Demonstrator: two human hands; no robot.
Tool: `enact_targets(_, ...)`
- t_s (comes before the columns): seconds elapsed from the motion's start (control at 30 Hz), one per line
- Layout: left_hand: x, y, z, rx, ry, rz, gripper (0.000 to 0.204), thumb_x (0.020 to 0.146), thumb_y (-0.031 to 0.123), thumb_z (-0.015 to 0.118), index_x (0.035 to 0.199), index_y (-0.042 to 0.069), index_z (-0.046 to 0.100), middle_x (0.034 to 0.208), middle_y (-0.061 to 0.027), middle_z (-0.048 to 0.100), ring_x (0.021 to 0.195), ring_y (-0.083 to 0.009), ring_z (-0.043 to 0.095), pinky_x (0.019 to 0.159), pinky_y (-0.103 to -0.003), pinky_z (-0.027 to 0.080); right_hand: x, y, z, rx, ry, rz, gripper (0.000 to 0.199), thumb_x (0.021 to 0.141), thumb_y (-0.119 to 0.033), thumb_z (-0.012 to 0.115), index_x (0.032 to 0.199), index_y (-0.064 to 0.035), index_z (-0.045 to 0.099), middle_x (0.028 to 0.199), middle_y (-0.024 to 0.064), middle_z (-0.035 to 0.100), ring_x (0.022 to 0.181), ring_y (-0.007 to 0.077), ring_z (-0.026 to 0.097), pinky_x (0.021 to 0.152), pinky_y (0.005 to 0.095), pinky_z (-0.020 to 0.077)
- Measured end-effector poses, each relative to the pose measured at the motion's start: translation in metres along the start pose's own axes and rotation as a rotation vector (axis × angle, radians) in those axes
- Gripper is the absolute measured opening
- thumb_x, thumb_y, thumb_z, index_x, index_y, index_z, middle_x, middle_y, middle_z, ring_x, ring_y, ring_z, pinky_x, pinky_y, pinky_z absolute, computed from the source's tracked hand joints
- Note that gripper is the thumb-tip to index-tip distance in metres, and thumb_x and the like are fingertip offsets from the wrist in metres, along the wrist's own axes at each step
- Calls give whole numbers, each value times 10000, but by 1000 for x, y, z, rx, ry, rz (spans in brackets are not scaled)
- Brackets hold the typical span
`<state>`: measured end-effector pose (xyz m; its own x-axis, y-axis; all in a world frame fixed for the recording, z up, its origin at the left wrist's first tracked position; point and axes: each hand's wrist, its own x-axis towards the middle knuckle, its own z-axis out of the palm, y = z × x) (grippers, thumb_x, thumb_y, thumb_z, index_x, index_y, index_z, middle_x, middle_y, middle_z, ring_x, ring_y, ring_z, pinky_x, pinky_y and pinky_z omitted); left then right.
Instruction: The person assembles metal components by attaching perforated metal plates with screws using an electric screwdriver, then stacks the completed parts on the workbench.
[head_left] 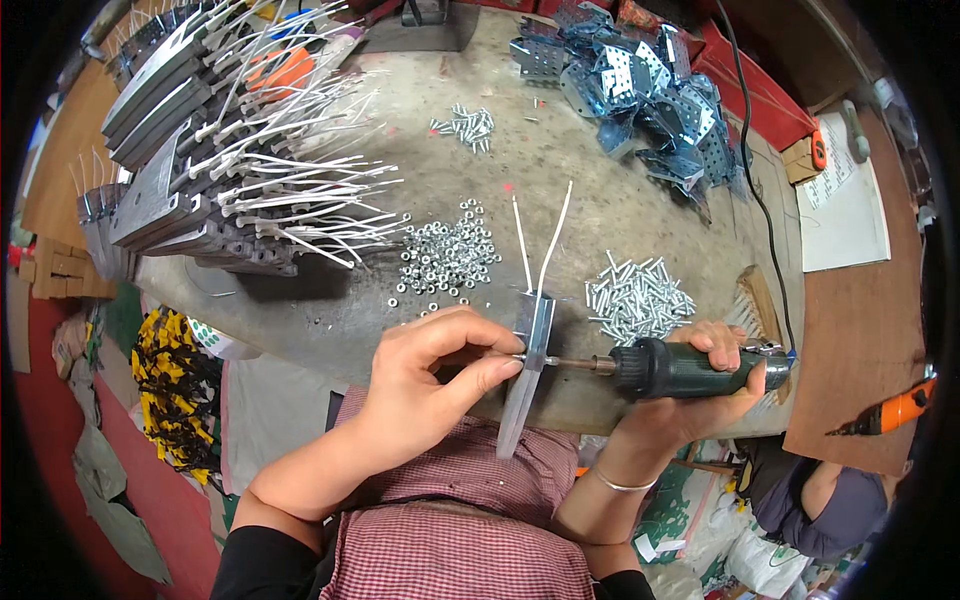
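Observation:
A narrow grey metal part [528, 350] with two white wires rising from its far end stands on edge between my hands, over the near table edge. My left hand [435, 370] is closed at its left face, thumb and forefinger pinching a small metal fastener, mostly hidden. My right hand [700, 385] grips a dark green power screwdriver [660, 368], held level. The driver's bit [578, 363] meets the part's right face, opposite my left fingertips. A heap of nuts [445, 250] lies beyond my left hand. Loose screws [640, 300] lie just beyond the screwdriver.
Stacked grey parts with white wires [190, 200] rise at the left. Blue perforated metal brackets [645, 90] are heaped at the far right. A small screw pile [465, 128], a brush [762, 305], a black cable [750, 170] and an orange-black tool [890, 410] lie around. Another person's arm [822, 488] shows lower right.

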<state>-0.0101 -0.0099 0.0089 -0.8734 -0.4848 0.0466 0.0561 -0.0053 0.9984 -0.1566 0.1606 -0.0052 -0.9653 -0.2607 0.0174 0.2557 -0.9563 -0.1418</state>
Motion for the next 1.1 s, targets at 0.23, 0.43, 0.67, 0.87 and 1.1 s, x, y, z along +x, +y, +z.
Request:
enact_targets(0.23, 5, -6, 1, 104, 5, 137, 74, 749, -26, 693, 805, -15, 645, 779, -98, 635, 686, -150, 605, 598, -244, 469, 2, 1, -4, 35, -77, -19, 280, 864, -320, 541, 895, -42, 524, 669, -22, 455, 645, 118, 473, 668, 316, 455)
enact_targets(0.43, 5, -5, 2, 106, 45, 150, 69, 742, -13, 694, 756, -18, 627, 725, -92, 638, 678, -164, 615, 584, -257, 455, 0, 6, -3, 81, -94, -12, 290, 859, -328, 556, 915, -45, 528, 671, -29, 446, 641, 104, 460, 686, 308, 447)
enact_targets(0.67, -5, 4, 7, 40, 7, -114, 265, 747, 45, 732, 957, -20, 583, 989, -98, 609, 830, -137, 602, 646, -242, 529, -6, 4, 0, -219, 34, -159, 332, 880, -350, 513, 1020, -50, 533, 699, 27, 489, 669, 165, 482, 728, 346, 462)
enact_targets(0.87, -5, -1, -3, -8, -53, -292, 457, 751, 129, 766, 1089, -36, 508, 1028, -88, 570, 916, -128, 579, 692, -235, 533, -7, 10, 1, -354, 118, -202, 312, 875, -351, 506, 1005, -69, 536, 689, 40, 503, 671, 165, 505, 719, 344, 462)
enact_targets(1.1, -2, 0, -7, -85, -71, -339, 551, 748, 138, 774, 1181, -56, 494, 1057, -117, 595, 945, -140, 593, 713, -247, 528, -5, 12, 2, -292, 117, -150, 278, 856, -272, 540, 978, -22, 532, 700, 43, 509, 658, 160, 506, 758, 359, 485)
